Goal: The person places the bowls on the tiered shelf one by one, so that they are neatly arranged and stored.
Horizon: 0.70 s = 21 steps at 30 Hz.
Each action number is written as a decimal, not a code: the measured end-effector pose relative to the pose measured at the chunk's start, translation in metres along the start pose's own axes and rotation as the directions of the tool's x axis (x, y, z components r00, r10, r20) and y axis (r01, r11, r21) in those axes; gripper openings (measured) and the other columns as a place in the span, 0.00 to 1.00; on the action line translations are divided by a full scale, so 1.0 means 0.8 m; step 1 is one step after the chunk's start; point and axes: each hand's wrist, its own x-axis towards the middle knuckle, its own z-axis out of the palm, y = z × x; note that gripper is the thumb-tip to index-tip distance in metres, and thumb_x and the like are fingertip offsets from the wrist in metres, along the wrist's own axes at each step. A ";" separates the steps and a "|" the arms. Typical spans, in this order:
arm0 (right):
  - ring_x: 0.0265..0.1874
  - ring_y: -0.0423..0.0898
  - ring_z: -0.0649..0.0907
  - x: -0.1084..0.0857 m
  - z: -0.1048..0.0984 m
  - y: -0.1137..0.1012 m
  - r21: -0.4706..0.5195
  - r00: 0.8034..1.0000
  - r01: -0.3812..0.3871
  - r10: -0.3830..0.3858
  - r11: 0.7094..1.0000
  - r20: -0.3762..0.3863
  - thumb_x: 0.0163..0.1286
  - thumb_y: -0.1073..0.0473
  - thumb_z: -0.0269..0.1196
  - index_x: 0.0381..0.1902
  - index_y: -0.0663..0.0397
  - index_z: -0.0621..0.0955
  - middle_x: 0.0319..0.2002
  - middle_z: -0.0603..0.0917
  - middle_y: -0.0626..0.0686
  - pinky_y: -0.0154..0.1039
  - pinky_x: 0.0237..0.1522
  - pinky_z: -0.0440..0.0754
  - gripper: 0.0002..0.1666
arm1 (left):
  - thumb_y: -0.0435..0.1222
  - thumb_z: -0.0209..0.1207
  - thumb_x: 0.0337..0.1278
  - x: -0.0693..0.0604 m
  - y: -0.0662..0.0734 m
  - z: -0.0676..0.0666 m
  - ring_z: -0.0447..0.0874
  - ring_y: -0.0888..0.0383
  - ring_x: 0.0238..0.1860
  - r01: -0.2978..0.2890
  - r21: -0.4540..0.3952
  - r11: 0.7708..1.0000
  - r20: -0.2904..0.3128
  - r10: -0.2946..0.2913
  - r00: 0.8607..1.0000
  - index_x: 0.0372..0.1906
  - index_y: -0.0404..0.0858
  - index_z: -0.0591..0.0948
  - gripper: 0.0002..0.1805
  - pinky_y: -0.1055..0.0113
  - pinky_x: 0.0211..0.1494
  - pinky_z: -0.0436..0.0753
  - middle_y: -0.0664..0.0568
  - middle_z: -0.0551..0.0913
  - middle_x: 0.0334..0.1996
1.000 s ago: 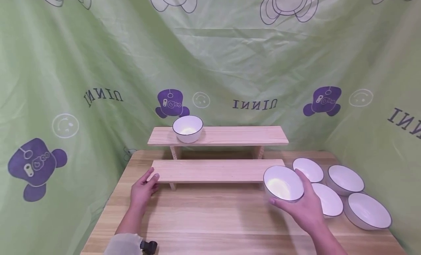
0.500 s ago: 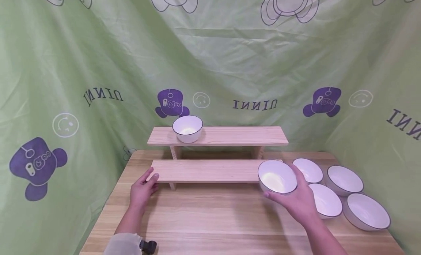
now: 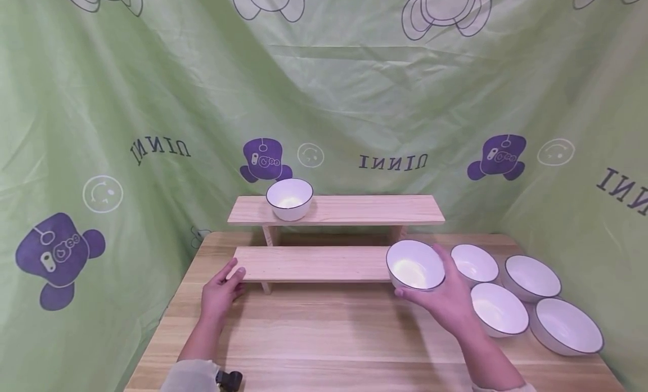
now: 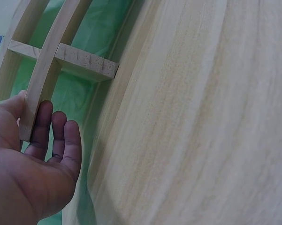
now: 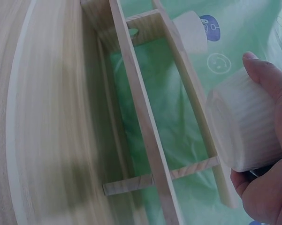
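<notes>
A white bowl with a dark rim [image 3: 415, 264] is gripped by my right hand [image 3: 450, 299], thumb on its near side and fingers around its right side. In the head view it overlaps the right end of the lower shelf board [image 3: 314, 264]; the right wrist view shows its ribbed outside [image 5: 248, 124] and base. My left hand [image 3: 219, 295] pinches the left end of that lower board, thumb on one face and fingers on the other, as the left wrist view shows at the board's end [image 4: 32, 115]. Another white bowl [image 3: 289, 199] sits upright on the upper board [image 3: 374, 209], left of its middle.
Several more white bowls stand on the right of the wooden table [image 3: 314, 347], among them a near right bowl [image 3: 567, 325] and a near left bowl [image 3: 500, 310]. Green printed cloth [image 3: 334, 99] hangs behind and at both sides. A small black object [image 3: 230, 381] is by the left sleeve.
My right hand has carried its bowl leftward and slightly up in the head view, from beside the lower board's right end to overlapping it. The left hand has stayed on the board.
</notes>
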 end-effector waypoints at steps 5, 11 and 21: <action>0.67 0.64 0.72 0.006 0.004 -0.003 0.018 0.999 0.029 -0.029 0.999 0.023 0.38 0.38 0.88 0.82 0.46 0.57 0.73 0.68 0.64 0.63 0.67 0.73 0.79 | 0.50 0.75 0.56 0.003 -0.002 0.000 0.89 0.53 0.42 0.002 -0.004 1.000 0.001 -0.002 1.000 0.72 0.48 0.77 0.38 0.58 0.55 0.90 0.42 0.82 0.54; 0.66 0.62 0.73 0.014 0.010 -0.007 0.036 0.997 0.078 -0.079 0.996 0.023 0.38 0.38 0.88 0.81 0.45 0.59 0.72 0.69 0.62 0.62 0.67 0.74 0.77 | 0.50 0.76 0.55 0.003 -0.005 0.000 0.89 0.51 0.42 0.006 -0.012 1.000 0.002 -0.006 1.000 0.72 0.48 0.77 0.39 0.57 0.55 0.90 0.44 0.83 0.50; 0.64 0.64 0.74 0.028 0.021 -0.012 0.029 0.998 0.056 -0.057 0.998 0.001 0.37 0.40 0.89 0.81 0.48 0.60 0.69 0.71 0.66 0.62 0.65 0.75 0.78 | 0.48 0.74 0.59 0.005 -0.003 -0.002 0.89 0.52 0.42 0.004 -0.011 1.000 0.012 -0.004 1.000 0.73 0.47 0.76 0.38 0.57 0.55 0.90 0.47 0.84 0.47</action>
